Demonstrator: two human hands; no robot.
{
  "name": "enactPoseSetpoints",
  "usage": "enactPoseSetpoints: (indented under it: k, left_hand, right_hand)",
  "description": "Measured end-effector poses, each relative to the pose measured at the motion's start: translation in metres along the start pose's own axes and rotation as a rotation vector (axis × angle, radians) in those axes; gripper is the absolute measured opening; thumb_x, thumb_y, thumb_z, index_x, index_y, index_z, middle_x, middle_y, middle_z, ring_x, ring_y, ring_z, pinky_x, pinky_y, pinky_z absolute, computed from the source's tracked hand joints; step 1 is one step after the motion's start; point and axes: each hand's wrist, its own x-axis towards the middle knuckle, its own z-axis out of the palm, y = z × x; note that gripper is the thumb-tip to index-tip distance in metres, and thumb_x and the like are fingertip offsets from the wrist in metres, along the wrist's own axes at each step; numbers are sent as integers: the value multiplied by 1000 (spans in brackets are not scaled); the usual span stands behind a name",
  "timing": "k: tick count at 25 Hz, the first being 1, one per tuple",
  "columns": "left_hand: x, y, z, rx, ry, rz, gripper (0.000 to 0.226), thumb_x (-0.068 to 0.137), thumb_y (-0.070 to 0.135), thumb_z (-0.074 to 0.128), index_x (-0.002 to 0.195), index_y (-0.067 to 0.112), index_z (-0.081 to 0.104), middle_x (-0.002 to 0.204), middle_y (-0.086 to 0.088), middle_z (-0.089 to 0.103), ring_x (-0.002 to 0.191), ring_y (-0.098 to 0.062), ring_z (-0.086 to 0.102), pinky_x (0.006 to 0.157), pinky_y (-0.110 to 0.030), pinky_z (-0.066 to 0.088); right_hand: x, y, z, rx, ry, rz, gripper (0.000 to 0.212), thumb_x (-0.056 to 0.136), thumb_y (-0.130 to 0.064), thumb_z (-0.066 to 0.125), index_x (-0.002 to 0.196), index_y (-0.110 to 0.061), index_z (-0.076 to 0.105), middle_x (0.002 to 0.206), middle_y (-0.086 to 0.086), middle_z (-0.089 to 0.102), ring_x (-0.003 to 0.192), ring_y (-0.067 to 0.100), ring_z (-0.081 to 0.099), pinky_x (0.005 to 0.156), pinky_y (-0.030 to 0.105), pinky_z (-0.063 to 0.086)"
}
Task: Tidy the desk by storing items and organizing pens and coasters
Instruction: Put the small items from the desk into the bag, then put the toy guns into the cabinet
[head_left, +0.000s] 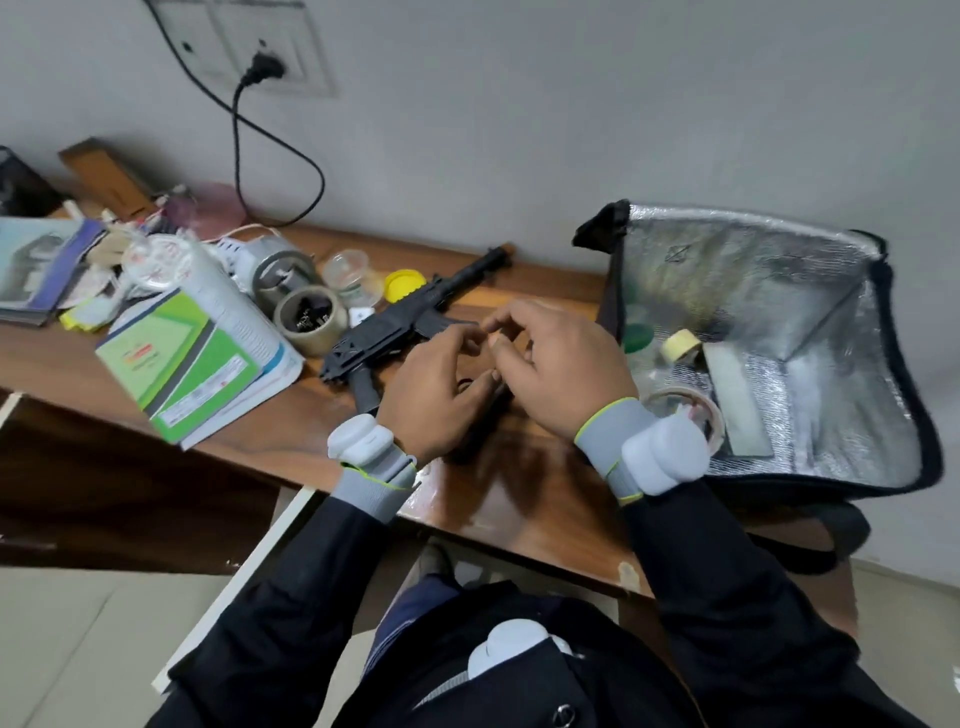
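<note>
A dark sleeve (727, 571) reaches over the desk (519, 499). The left hand (436, 384) and right hand (566, 369) meet with fingers curled; whether they pinch anything cannot be told. A toy gun (405, 322) lies just behind them. At the right stands an open bag (753, 270) with tape rolls (680, 345) inside.

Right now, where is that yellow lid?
In the head view, the yellow lid lies on the wooden desk left of centre, near the wall, between the clear cup on its left and the black toy gun.
</note>
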Motion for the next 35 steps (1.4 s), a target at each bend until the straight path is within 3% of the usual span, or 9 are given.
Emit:
enactPoseSetpoints:
  k: [4,7,11,14,18,25,28,33,35]
  left_hand:
    - [-21,-28,-7,76,-2,-155,38,89,40,62,124,27,52,112,10,64,82,-9,54,73,-27,39]
    - [-37,-47,-1,114,-79,-264,40,88,40,62,124,30,49,113,9,64,91,-9,59,74,-25,40]
    - [-41,-54,17,261,-131,-210,51,80,49,65,124,30,49,116,4,55,104,-18,55,81,-31,46]
    - [-25,-59,15,291,-161,-152,46,76,55,63,116,35,53,107,7,52,100,-17,51,75,-29,41]
    - [6,-75,0,210,-207,-107,37,83,50,60,115,33,56,102,7,58,102,-19,51,81,-33,44]
    - [56,-118,-13,371,30,-80,55,78,47,62,127,25,54,128,-4,53,123,-29,42,96,-42,39]
    - [65,-132,-8,455,-31,-104,63,74,50,62,131,26,49,139,-7,46,129,-30,38,102,-45,34]
    - [70,-142,-3,517,-41,-60,68,73,51,59,136,30,41,130,-2,51,116,-29,44,89,-43,34]
    - [72,-142,-3,485,-48,-68,73,73,52,59,138,27,38,128,-2,52,115,-30,44,89,-43,35]
  right_hand:
    - [-6,7,22,24,-109,12,20,91,-34,52,109,-31,61,103,-10,61,86,15,57,66,27,31]
    - [-22,19,41,12,-249,71,26,93,-37,51,117,-29,58,108,-3,60,92,21,58,68,29,36]
    - [-37,31,61,-22,-466,225,30,93,-41,49,120,-27,52,113,1,61,99,27,59,83,38,49]
    - [-35,37,69,-46,-440,307,30,92,-42,51,119,-28,51,109,-2,61,99,26,58,80,34,47]
    - [-11,32,77,-59,-352,336,27,91,-42,52,116,-32,55,103,-9,58,91,17,56,74,29,41]
    - [49,13,106,-85,-288,329,24,91,-42,50,113,-36,55,112,-11,54,94,16,57,74,30,43]
    - [62,8,118,-104,-299,337,27,91,-41,51,116,-35,56,118,-7,53,106,21,54,84,34,45]
    - [47,9,119,-154,-250,412,32,89,-40,54,120,-34,55,124,-7,47,116,25,40,93,35,41]
    - [29,12,113,-209,-240,460,37,89,-42,54,124,-33,52,125,-4,45,114,27,41,88,36,41]
